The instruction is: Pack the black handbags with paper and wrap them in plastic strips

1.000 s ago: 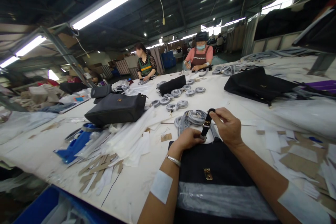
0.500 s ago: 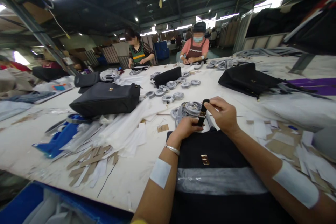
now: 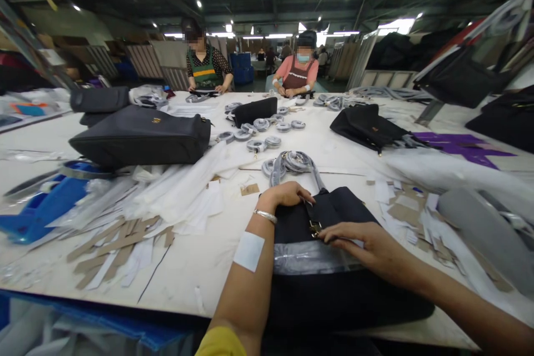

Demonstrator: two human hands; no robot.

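A black handbag (image 3: 334,283) with a clear plastic band across its front lies on the white table (image 3: 200,267) right before me. A black strap with a gold buckle (image 3: 314,221) lies down over the bag's front. My left hand (image 3: 286,194) rests with curled fingers on the bag's top edge, at the strap's upper end. My right hand (image 3: 361,242) lies on the bag's front, its fingertips pinched on the strap at the buckle.
Coiled grey straps (image 3: 292,160) lie just beyond the bag. To the left are a large black bag (image 3: 142,136), a blue holder (image 3: 37,206) and cardboard strips (image 3: 117,245). Paper scraps (image 3: 406,206) and another black bag (image 3: 367,125) lie right. Two people (image 3: 298,67) work across the table.
Both hands have come down from holding the strap upright above the bag; the strap now lies flat on the bag's front. The camera has tilted down and turned left.
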